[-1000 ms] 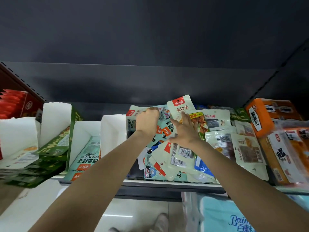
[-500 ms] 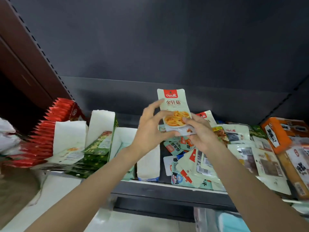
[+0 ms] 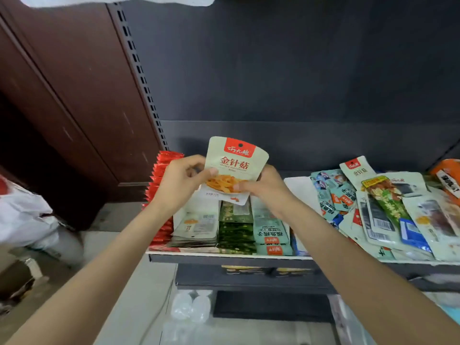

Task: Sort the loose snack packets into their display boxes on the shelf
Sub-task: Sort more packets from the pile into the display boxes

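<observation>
Both hands hold a pale mushroom packet (image 3: pixel 236 165) with a red top label, upright above the display boxes. My left hand (image 3: pixel 183 180) pinches its left edge and my right hand (image 3: pixel 265 186) grips its lower right corner. Below it stand a box of matching pale packets (image 3: pixel 196 226), a box of green packets (image 3: pixel 236 232) and a box of teal packets (image 3: pixel 272 235). A heap of loose snack packets (image 3: pixel 383 210) lies on the shelf to the right, another mushroom packet (image 3: pixel 357 169) on top at the back.
A row of red packets (image 3: pixel 161 195) stands at the shelf's left end beside a slotted upright (image 3: pixel 139 70). The shelf's front edge (image 3: pixel 224 257) runs below the boxes. An orange pack (image 3: pixel 448 178) sits far right. A white bag (image 3: pixel 22 212) lies on the floor at left.
The view has swung left. Both hands lifted the mushroom packet from the loose heap and carried it left, so it now hovers over the display boxes.
</observation>
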Demonstrator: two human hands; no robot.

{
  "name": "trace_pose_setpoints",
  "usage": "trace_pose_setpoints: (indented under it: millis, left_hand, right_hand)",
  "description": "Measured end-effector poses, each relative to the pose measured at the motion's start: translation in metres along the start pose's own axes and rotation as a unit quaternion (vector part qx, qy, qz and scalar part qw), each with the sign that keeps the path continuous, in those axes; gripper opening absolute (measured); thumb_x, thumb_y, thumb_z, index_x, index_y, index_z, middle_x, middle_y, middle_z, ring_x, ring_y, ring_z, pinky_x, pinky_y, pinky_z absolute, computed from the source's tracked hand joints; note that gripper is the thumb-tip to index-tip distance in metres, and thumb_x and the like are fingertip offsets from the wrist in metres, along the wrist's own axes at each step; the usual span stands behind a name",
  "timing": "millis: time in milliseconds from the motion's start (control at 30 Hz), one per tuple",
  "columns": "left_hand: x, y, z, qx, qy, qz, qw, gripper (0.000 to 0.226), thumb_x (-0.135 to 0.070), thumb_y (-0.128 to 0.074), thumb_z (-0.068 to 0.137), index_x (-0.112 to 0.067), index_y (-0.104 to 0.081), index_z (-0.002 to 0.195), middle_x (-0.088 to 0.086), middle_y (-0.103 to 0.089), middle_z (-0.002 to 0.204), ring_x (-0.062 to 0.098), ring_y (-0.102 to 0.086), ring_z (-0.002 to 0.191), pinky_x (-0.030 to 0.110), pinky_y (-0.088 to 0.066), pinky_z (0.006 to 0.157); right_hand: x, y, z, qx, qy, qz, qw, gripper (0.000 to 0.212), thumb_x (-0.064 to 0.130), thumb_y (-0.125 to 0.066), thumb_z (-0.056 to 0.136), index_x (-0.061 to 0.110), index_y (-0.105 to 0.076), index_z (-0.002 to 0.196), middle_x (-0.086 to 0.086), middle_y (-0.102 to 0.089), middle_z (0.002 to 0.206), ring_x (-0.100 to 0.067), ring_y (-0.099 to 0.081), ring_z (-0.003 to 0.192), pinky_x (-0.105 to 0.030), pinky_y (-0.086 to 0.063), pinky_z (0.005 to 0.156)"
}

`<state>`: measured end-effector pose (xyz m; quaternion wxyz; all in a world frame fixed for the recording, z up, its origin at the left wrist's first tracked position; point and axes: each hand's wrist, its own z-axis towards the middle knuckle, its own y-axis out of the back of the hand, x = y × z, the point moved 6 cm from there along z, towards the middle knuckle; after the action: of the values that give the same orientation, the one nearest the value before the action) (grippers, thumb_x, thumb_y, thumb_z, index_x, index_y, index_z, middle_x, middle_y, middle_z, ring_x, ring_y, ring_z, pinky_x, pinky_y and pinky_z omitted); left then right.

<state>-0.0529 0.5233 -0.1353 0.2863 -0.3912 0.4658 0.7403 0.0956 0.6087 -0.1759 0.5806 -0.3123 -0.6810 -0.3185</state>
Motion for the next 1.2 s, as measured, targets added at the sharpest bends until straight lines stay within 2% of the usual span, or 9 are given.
trace_pose_setpoints:
  millis: [100,233,400,500,600,700,800,967,1200]
  left_hand:
    - [0.030,0.020,-0.011,0.014,0.046,0.015,0.999,0.003,-0.016,-0.067,0.086,-0.016,-0.068,0.083,-0.010,-0.069,0.073,0.005,-0.064,0.058,0.021,-0.048,0.052]
    - [0.062,0.039,-0.021,0.018,0.093,0.043,0.995,0.009,-0.018,-0.067,0.086,-0.011,-0.069,0.090,-0.004,-0.072,0.088,0.008,-0.070,0.074,0.033,-0.058,0.063]
    - [0.085,0.042,-0.029,0.094,0.104,0.177,0.974,0.012,-0.017,-0.067,0.086,-0.008,-0.071,0.094,0.000,-0.072,0.094,0.011,-0.068,0.073,0.019,-0.049,0.055]
    - [0.080,0.042,-0.031,0.101,0.076,0.168,0.978,0.014,-0.013,-0.069,0.084,-0.013,-0.072,0.097,-0.007,-0.070,0.092,-0.001,-0.061,0.067,0.018,-0.051,0.072]
    - [0.080,0.034,-0.032,0.169,0.083,0.157,0.969,0.017,-0.029,-0.072,0.081,-0.020,-0.074,0.095,-0.011,-0.071,0.092,0.003,-0.064,0.082,0.030,-0.054,0.082]
    - [0.082,0.034,-0.031,0.163,0.116,0.126,0.972,0.034,-0.061,-0.060,0.078,-0.032,-0.074,0.089,-0.017,-0.070,0.092,0.005,-0.063,0.091,0.038,-0.052,0.086]
    - [0.078,0.033,-0.028,0.117,0.123,0.120,0.978,0.047,-0.070,-0.043,0.079,-0.035,-0.073,0.088,-0.019,-0.069,0.096,0.004,-0.061,0.098,0.039,-0.047,0.092]
    - [0.053,0.005,-0.012,0.040,0.088,0.108,0.989,0.017,-0.032,-0.057,0.090,-0.025,-0.071,0.085,-0.014,-0.070,0.086,0.007,-0.063,0.082,0.036,-0.052,0.081]
    - [-0.028,-0.131,0.018,0.085,0.036,0.063,0.994,0.015,-0.014,-0.055,0.089,-0.018,-0.069,0.094,-0.005,-0.069,0.087,0.007,-0.058,0.073,0.019,-0.045,0.073]
  right_hand:
    - [-0.011,-0.035,0.009,0.004,-0.019,-0.087,0.996,0.043,0.002,-0.074,0.075,0.014,-0.059,0.114,0.002,-0.064,0.113,-0.012,-0.060,0.103,-0.027,-0.052,0.083]
    - [-0.031,-0.059,0.018,0.018,-0.054,-0.161,0.985,0.045,0.016,-0.073,0.079,0.012,-0.056,0.121,-0.002,-0.064,0.119,-0.018,-0.061,0.109,-0.037,-0.053,0.089]
    - [-0.022,-0.065,0.014,0.039,0.023,-0.279,0.959,0.024,0.017,-0.064,0.088,0.006,-0.069,0.109,-0.007,-0.069,0.110,-0.017,-0.063,0.095,-0.025,-0.050,0.079]
    - [-0.023,-0.064,0.009,0.075,0.026,-0.284,0.956,0.024,0.021,-0.067,0.086,0.007,-0.071,0.105,-0.006,-0.071,0.104,-0.016,-0.065,0.093,-0.031,-0.052,0.086]
    - [-0.023,-0.066,0.004,0.131,-0.005,-0.276,0.952,0.027,0.025,-0.069,0.084,0.012,-0.071,0.108,0.000,-0.071,0.105,-0.012,-0.064,0.098,-0.030,-0.051,0.092]
    - [-0.018,-0.067,0.000,0.163,-0.038,-0.208,0.964,0.036,0.045,-0.059,0.085,0.025,-0.068,0.113,0.011,-0.068,0.111,-0.002,-0.060,0.106,-0.021,-0.046,0.094]
    - [-0.014,-0.055,0.004,0.108,-0.039,-0.146,0.983,0.045,0.049,-0.040,0.094,0.018,-0.066,0.113,0.004,-0.070,0.109,-0.006,-0.064,0.102,-0.022,-0.047,0.092]
    - [-0.009,-0.020,0.003,0.002,0.008,-0.124,0.992,0.029,0.028,-0.045,0.098,0.009,-0.067,0.102,-0.005,-0.071,0.096,-0.011,-0.068,0.088,-0.015,-0.052,0.076]
    - [-0.028,0.094,-0.017,-0.136,0.057,-0.153,0.977,0.019,0.006,-0.047,0.095,0.012,-0.065,0.092,-0.005,-0.069,0.083,-0.011,-0.065,0.073,-0.014,-0.047,0.068]
